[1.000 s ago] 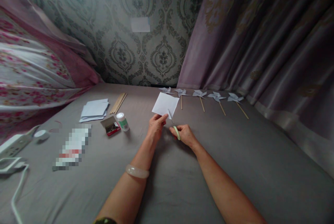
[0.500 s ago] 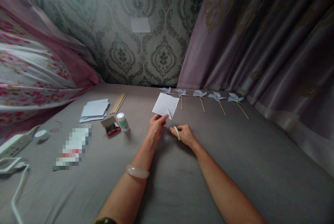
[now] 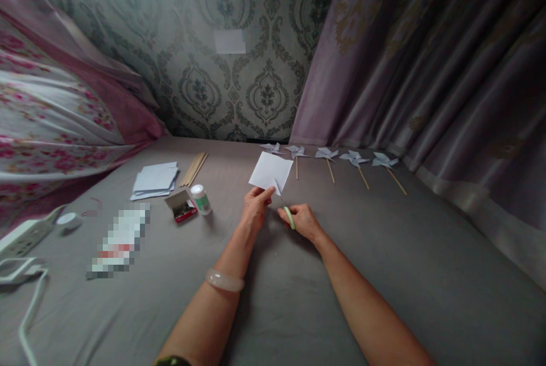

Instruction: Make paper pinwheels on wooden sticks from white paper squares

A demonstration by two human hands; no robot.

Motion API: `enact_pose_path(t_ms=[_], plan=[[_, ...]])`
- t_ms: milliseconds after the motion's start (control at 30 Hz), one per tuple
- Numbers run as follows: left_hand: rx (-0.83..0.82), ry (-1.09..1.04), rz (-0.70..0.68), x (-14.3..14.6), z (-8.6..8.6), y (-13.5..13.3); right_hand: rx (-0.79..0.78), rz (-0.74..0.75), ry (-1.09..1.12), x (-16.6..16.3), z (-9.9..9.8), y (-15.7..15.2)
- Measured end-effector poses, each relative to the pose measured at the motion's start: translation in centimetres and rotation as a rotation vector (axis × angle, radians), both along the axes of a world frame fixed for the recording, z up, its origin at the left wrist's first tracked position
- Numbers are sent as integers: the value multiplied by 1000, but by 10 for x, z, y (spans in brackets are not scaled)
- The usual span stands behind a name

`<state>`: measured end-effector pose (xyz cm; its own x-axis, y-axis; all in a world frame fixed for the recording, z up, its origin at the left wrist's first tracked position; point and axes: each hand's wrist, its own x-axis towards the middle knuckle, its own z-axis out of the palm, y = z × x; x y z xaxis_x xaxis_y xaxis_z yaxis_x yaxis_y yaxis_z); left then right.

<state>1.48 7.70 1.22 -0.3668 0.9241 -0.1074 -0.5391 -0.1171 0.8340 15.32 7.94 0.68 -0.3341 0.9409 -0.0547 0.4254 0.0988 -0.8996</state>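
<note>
My left hand [image 3: 255, 208] pinches the near corner of a white paper square [image 3: 270, 171] and holds it up over the grey bed sheet [image 3: 298, 297]. My right hand [image 3: 301, 219] is closed round small scissors with a pale green handle [image 3: 289, 216]. Their blades point up into the paper's near edge, right beside my left fingertips. A pale bangle sits on my left wrist.
Several finished paper pinwheels on sticks [image 3: 354, 160] lie in a row by the curtain. A stack of white paper [image 3: 154, 179], wooden sticks [image 3: 194, 168], a small white bottle [image 3: 200, 198] and an open box of pins [image 3: 181, 206] lie to the left. A power strip [image 3: 21, 236] lies at far left.
</note>
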Motion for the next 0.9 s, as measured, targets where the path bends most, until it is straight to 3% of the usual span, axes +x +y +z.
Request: enact_pose_path(t_ms=[900], plan=[[-8,44,2,0,1,-1,-4,13,6,0,-4,2]])
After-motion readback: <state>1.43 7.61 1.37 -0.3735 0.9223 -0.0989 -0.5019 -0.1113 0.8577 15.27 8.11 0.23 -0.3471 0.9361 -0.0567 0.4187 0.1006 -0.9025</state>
